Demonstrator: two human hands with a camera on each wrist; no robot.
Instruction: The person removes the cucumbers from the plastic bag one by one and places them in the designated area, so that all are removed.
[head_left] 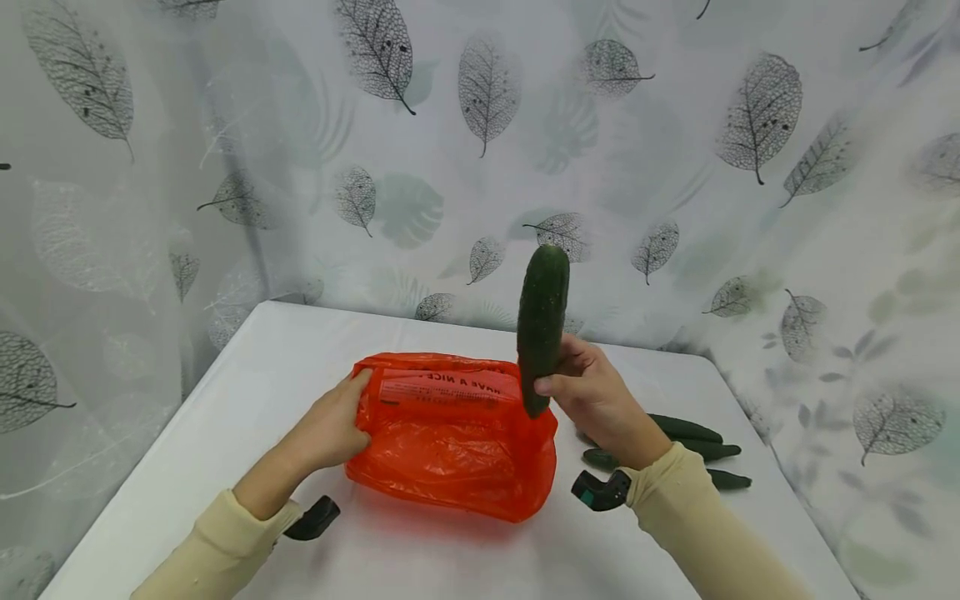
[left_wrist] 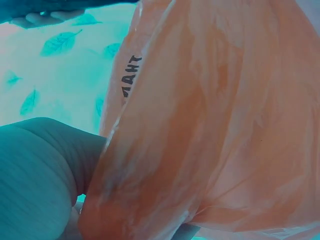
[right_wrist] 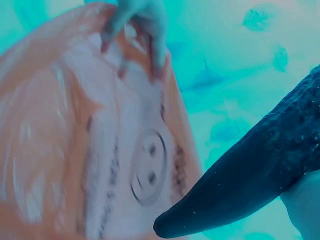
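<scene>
In the head view a red plastic bag (head_left: 450, 467) lies mouth open on the table, printed text inside reading mirrored. My left hand (head_left: 330, 427) grips its left rim, fingers inside the mouth and partly hidden. The left wrist view is mostly filled by the bag (left_wrist: 215, 120), with part of the left hand (left_wrist: 40, 180) at its edge. Nearly upright over the bag's right rim stands a dark green cucumber (head_left: 543, 317), its lower part held by my right hand (head_left: 600, 400) between thumb and fingers. The right wrist view shows that cucumber (right_wrist: 240, 170) tapering toward the bag (right_wrist: 40, 150).
Several more cucumbers (head_left: 686, 428) lie on the white table (head_left: 300, 350) at the right, partly behind the right forearm. A leaf-patterned curtain (head_left: 450, 167) hangs behind and beside the table. Each wrist carries a small black device (head_left: 602, 490).
</scene>
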